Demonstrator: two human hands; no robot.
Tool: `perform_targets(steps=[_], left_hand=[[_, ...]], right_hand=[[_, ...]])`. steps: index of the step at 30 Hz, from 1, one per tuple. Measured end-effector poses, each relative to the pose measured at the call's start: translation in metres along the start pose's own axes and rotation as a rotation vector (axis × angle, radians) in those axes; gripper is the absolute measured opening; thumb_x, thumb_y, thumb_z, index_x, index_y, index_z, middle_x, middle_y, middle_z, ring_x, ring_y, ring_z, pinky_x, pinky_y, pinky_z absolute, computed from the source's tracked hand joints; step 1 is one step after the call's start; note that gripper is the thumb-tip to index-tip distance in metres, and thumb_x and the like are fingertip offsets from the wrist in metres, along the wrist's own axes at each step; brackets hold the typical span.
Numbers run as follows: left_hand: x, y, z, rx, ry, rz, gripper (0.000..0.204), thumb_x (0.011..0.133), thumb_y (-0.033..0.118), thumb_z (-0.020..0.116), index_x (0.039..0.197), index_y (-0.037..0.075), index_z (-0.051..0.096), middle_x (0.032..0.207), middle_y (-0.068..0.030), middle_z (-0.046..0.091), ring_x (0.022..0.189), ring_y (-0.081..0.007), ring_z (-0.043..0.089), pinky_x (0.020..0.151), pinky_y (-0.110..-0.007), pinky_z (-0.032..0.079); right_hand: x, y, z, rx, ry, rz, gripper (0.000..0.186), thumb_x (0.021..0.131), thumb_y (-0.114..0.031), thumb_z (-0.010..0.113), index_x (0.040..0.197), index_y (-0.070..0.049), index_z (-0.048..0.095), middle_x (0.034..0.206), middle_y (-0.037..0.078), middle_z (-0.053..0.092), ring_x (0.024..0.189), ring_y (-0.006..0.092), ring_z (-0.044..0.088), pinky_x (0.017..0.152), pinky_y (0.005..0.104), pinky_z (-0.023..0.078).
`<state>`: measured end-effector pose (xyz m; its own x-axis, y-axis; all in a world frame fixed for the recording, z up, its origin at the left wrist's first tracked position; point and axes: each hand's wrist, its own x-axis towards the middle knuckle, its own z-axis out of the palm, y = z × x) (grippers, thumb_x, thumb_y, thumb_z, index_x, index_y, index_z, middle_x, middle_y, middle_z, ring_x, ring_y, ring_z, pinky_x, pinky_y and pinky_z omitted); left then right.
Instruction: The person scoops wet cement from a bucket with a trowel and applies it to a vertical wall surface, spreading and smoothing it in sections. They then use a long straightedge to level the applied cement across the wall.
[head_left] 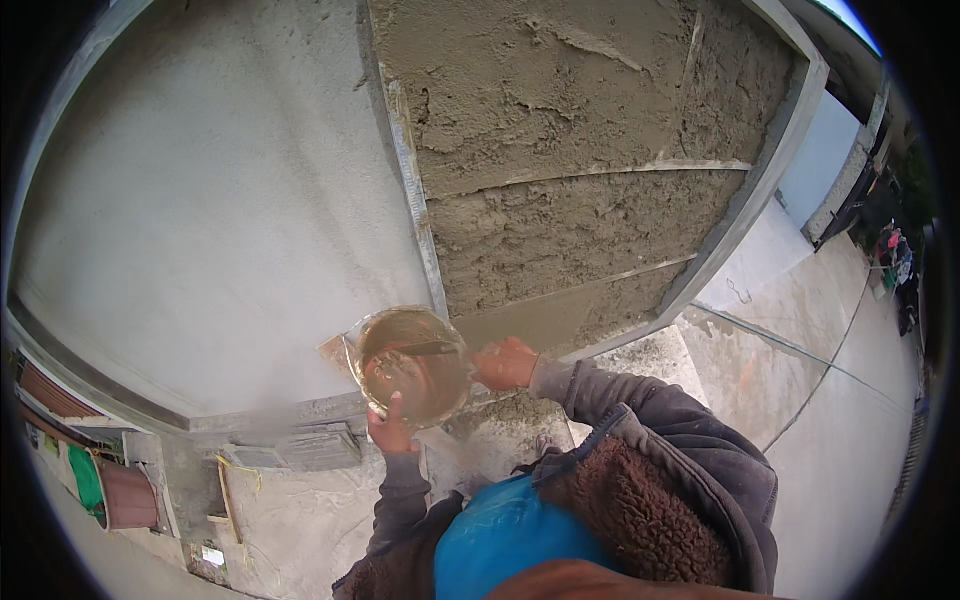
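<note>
My left hand [392, 427] grips the near side of a round bucket [372, 405], its thumb over the rim. Wet brown mortar coats the inside, and the bucket is tipped so that its mouth faces me. Just right of the rim, my right hand [506, 364] is closed around a tool, seemingly a trowel [432, 349], whose dark narrow blade lies inside the bucket; the handle is hidden in my fist. A flat brownish corner piece [338, 353] sticks out behind the bucket's left side. Beyond my hands stands a wall panel covered with rough wet mortar [580, 230].
Thin strips [600, 173] cross the mortar, and a light frame [730, 220] edges it on the right. A smooth grey wall [220, 200] fills the left. Flat grey slabs [295, 450] lie at its foot. A brownish-red container [128, 493] stands lower left. Concrete paving [830, 400] spreads right.
</note>
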<state>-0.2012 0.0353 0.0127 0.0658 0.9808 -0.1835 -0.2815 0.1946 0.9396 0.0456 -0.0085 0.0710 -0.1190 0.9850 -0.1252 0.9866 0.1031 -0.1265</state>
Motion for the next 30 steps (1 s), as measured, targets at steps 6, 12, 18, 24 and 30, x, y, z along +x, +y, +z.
perform_targets(steps=[6, 12, 18, 24, 30], left_hand=[[0.001, -0.019, 0.021, 0.518, -0.031, 0.386, 0.051, 0.086, 0.014, 0.073, 0.130, -0.004, 0.054, 0.123, -0.0104, 0.062, 0.111, -0.0171, 0.058, 0.097, -0.030, 0.044], [-0.001, -0.012, 0.014, 0.108, -0.045, 0.163, 0.043, 0.092, 0.013, 0.068, 0.129, -0.003, 0.054, 0.123, -0.0090, 0.062, 0.106, -0.0170, 0.061, 0.093, -0.031, 0.048], [-0.021, -0.008, 0.040, -0.108, 0.058, -0.145, 0.042, 0.090, 0.015, 0.068, 0.129, 0.005, 0.053, 0.117, -0.0091, 0.063, 0.102, -0.0204, 0.064, 0.071, -0.037, 0.061], [-0.038, -0.031, 0.055, -0.125, 0.035, -0.157, 0.051, 0.089, 0.018, 0.068, 0.136, 0.011, 0.047, 0.122, -0.0089, 0.059, 0.101, -0.0229, 0.066, 0.068, -0.039, 0.064], [-0.050, -0.046, 0.070, -0.137, 0.106, -0.145, 0.050, 0.090, 0.016, 0.067, 0.135, 0.011, 0.047, 0.121, -0.0092, 0.060, 0.098, -0.0221, 0.067, 0.065, -0.038, 0.064]], right_hand=[[0.018, -0.048, 0.089, -0.100, 0.055, -0.048, 0.046, 0.083, -0.024, 0.062, 0.123, -0.002, 0.055, 0.103, 0.013, 0.066, 0.096, 0.0277, 0.068, 0.070, 0.0476, 0.053], [-0.062, 0.021, 0.019, 0.097, 0.370, -0.134, 0.037, 0.088, -0.028, 0.061, 0.114, -0.002, 0.061, 0.105, 0.016, 0.066, 0.090, 0.0349, 0.068, 0.073, 0.0486, 0.055], [-0.062, 0.091, -0.160, 0.158, 0.230, 0.246, 0.057, 0.096, -0.048, 0.053, 0.135, -0.007, 0.051, 0.113, 0.018, 0.068, 0.106, 0.0374, 0.065, 0.091, 0.0460, 0.050], [-0.002, 0.147, -0.232, 0.060, 0.452, 0.026, 0.051, 0.091, -0.055, 0.056, 0.123, -0.015, 0.065, 0.112, 0.015, 0.068, 0.108, 0.0356, 0.064, 0.090, 0.0462, 0.051], [0.038, 0.151, -0.268, -0.210, 0.376, 0.054, 0.055, 0.091, -0.060, 0.052, 0.127, -0.019, 0.063, 0.120, 0.012, 0.066, 0.118, 0.0339, 0.058, 0.096, 0.0503, 0.047]])
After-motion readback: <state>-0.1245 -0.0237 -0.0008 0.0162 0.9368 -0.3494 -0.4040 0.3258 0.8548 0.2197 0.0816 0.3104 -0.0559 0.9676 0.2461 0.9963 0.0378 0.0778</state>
